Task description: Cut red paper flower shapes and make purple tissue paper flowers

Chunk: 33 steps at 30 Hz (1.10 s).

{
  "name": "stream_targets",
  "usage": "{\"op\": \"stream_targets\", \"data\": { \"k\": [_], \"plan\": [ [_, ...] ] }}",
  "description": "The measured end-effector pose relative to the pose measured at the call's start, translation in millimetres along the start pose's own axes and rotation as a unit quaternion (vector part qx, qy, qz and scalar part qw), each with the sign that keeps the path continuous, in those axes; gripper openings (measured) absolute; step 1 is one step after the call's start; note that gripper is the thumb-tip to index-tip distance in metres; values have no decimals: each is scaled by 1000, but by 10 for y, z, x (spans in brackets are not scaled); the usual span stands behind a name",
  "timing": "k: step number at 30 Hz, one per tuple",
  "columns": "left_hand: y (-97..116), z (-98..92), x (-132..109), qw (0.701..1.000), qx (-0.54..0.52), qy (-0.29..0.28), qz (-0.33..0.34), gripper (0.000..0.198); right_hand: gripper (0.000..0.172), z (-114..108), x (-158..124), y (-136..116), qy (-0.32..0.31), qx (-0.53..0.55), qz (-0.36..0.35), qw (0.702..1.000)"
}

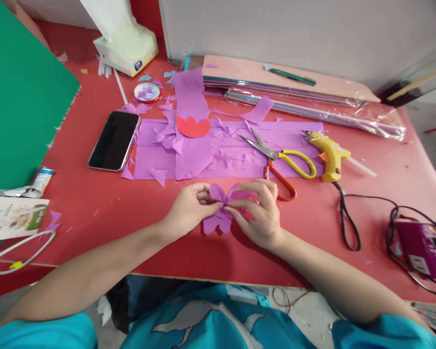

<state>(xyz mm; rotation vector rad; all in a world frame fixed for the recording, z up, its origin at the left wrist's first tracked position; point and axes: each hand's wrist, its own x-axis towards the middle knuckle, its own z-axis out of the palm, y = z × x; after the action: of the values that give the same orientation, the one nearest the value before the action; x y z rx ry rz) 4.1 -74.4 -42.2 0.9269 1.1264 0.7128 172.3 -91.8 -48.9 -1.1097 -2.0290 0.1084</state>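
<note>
A purple paper flower (pixel 218 224) is held over the red table's front part, its petals spreading up and down. My left hand (pixel 191 209) pinches it from the left, thumb at the centre. From the right, my right hand (pixel 258 211) grips it near the centre with thumb and fingertips. Behind the hands lie purple paper strips (pixel 156 160) strewn with small scraps, and a red scalloped paper piece (pixel 193 127) rests on them. Open scissors (pixel 276 157) with one yellow and one red handle lie beyond my right hand. A yellow glue gun (pixel 330 156) is further right.
A black phone (pixel 115 141) lies left of the purple paper. Behind are a tissue pack (pixel 128 48), a round lid (pixel 147 91), plastic-wrapped rolls (pixel 312 110) and a green cutter (pixel 291 76). A purple box (pixel 421 248) with black cables sits at right, green board (pixel 22 97) at left.
</note>
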Motion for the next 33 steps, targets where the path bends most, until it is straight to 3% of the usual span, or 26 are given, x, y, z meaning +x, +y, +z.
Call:
{"op": "stream_targets", "data": {
  "k": [3,9,12,17,27,33],
  "plan": [
    [4,12,-12,1000,28,4,14,20,6,4,-4,-13,8,-20,-22,1000],
    [-26,32,-56,980,142,30,139,13,8,23,-9,1,-12,-47,-5,999],
    [-4,24,-75,972,167,11,168,15,7,24,-14,27,-25,-40,7,999],
    [57,11,-94,977,161,-20,142,16,7,19,-17,57,-34,-30,8,999],
    [28,32,-130,983,137,-20,119,24,11,29,-3,31,-20,-27,-16,999],
    [-2,71,-112,989,78,5,123,34,9,35,-7,48,21,2,38,999]
  ]
}}
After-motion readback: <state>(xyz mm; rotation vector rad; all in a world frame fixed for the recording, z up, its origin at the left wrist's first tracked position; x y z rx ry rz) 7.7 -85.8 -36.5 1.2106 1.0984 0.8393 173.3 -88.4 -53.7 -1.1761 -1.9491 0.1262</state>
